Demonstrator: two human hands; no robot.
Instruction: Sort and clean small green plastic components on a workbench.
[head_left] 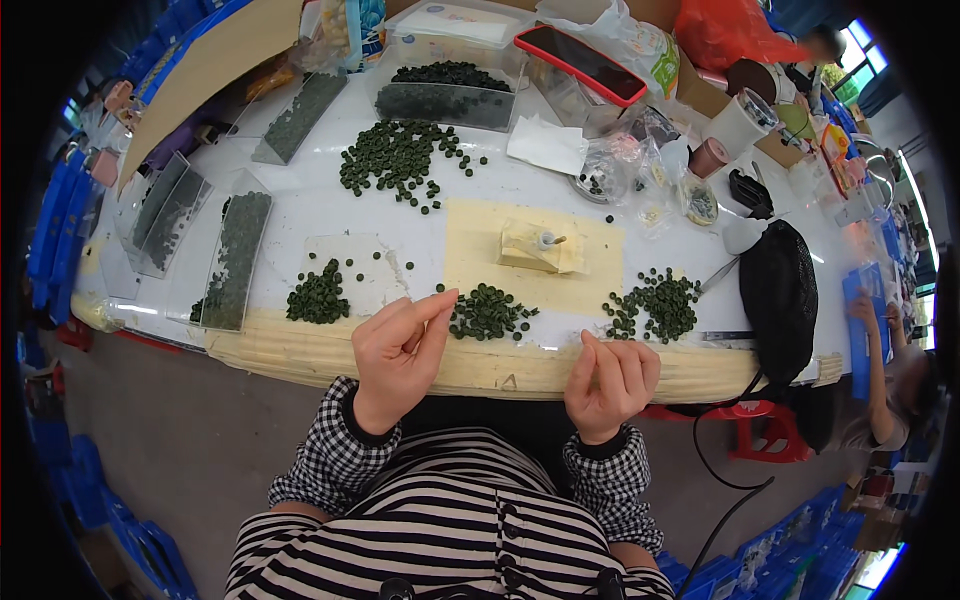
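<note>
Hovering beside squat discs (486,313) (green): left hand (396,352)

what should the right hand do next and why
Perhaps reach slightly forward with the right hand to the rightmost pile of dark green pieces: it lies just beyond the hand, and no piece plainly shows in its pinch.

Green discs (485,315) are looking matt, possibly rubber; a smartphone screen (584,66) is gleaming glossy; a clear plastic bin (450,106) is looking smooth; gingham sleeves (338,452) are showing woven cloth.
</note>
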